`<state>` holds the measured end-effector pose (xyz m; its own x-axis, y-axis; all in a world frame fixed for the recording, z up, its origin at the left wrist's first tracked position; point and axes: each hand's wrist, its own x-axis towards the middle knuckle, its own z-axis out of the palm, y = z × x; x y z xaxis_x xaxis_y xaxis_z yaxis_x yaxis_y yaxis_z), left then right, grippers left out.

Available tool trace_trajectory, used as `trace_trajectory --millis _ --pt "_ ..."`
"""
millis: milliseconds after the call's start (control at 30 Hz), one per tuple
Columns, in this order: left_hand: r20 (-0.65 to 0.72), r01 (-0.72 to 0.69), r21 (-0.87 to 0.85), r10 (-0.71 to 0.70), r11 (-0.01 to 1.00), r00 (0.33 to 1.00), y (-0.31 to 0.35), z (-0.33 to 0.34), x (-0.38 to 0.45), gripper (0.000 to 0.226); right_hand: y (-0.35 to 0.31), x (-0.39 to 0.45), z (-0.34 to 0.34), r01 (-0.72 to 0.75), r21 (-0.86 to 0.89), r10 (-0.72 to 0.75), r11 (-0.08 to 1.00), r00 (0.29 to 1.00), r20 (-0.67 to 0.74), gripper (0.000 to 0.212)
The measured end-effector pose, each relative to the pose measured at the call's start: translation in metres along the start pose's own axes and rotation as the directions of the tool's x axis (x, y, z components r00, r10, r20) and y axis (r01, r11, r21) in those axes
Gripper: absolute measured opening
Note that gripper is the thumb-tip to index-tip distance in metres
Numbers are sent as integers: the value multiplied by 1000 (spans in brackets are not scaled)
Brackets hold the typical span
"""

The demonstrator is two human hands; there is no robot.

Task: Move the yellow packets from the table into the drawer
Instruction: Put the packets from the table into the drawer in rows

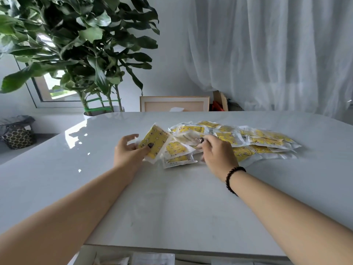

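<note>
In the left hand (129,152), a yellow packet (153,141) tilts up-right.

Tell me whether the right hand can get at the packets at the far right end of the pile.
Probably yes: the right hand is already at the pile, and nothing stands between it and the far-right packets on the table.

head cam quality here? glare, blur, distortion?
Head view: window glare on the glossy table at left; right hand and the packets under it are motion-blurred; left hand is sharper; wide-angle lens bows the table edges; curtain backlight is soft, shadows faint.
</note>
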<state>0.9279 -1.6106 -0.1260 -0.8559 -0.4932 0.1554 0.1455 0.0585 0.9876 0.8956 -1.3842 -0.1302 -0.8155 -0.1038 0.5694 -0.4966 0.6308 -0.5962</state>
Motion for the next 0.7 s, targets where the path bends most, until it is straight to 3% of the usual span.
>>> trace_trajectory --millis 100,200,300,367,467,600,700 --pt "54 -32 -30 34 999 998 1 1 -2 24 -8 1 -3 -176 314 239 933 955 -175 38" --pt "83 -81 32 78 996 993 1 4 -2 19 -11 1 -7 -238 420 366 876 895 -256 36" --pt "75 -112 88 106 990 992 1 5 -1 14 -8 1 -7 -260 501 384 826 909 -162 12" --pt "80 -108 87 101 990 992 1 6 -1 4 -7 0 -8 -258 534 373 805 920 -117 20" --pt "165 -154 104 136 983 977 1 7 -4 9 -11 -1 -8 -231 555 328 799 941 -81 30" --pt "274 -371 140 324 918 905 3 14 -13 5 -11 -2 -5 -202 573 302 795 950 -85 33" --pt "287 -371 26 348 928 892 4 26 -19 14 -11 -2 -4 -155 547 265 823 956 -127 31"
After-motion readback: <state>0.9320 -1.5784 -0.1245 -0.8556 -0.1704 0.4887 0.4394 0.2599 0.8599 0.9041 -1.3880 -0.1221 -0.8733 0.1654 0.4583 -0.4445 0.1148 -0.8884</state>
